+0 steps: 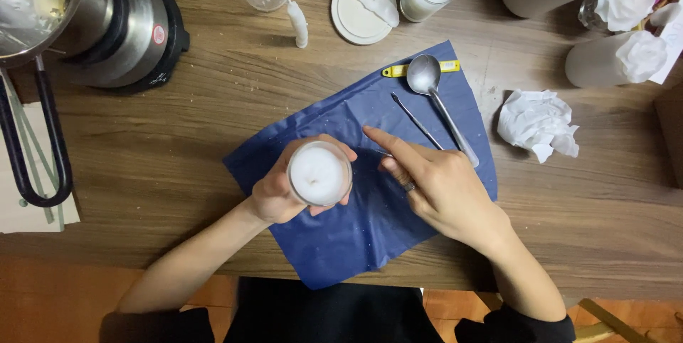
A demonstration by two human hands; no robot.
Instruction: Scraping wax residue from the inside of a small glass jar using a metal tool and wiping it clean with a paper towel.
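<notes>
Left hand grips a candle jar; right hand points beside it.

The left hand [274,193] wraps the upright candle [319,173] over the blue cloth [356,236]; the right hand [441,186], holding nothing that I can see, stretches its forefinger toward the jar's right rim, just short of touching. Beyond the right hand on the cloth lie a spoon [435,97] and thin rod [416,121], slanting away; a yellow tag [398,70] sits at the cloth's far edge, crumpled paper [538,122] right of it.
</notes>
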